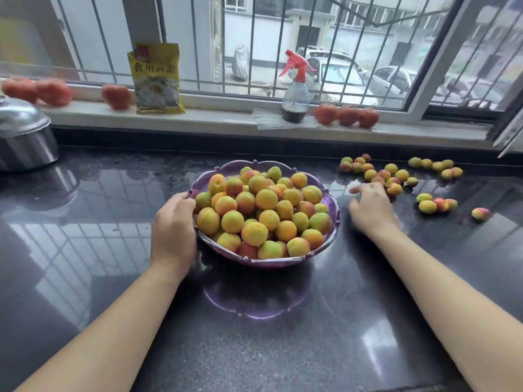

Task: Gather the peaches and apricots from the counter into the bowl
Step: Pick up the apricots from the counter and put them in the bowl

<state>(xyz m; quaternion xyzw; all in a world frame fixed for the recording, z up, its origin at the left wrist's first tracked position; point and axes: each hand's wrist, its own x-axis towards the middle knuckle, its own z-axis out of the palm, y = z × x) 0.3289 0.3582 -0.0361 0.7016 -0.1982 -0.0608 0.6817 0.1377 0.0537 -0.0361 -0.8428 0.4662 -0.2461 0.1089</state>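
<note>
A purple scalloped bowl [285, 261] stands in the middle of the dark counter, heaped with yellow-orange apricots [263, 210]. My left hand [174, 222] grips the bowl's left rim. My right hand [369, 206] hovers low over the counter just right of the bowl, fingers loosely spread and holding nothing, beside a cluster of loose apricots [376, 172]. More apricots [437, 165] lie scattered further right, a small group [435, 205] sits nearer, and one lone fruit [480, 213] lies at the far right.
A steel pot with lid [22, 137] stands at the left. On the windowsill are red tomatoes [346, 116], a yellow packet [155, 79] and a spray bottle [295, 91]. The glossy counter [254, 349] stretches toward me.
</note>
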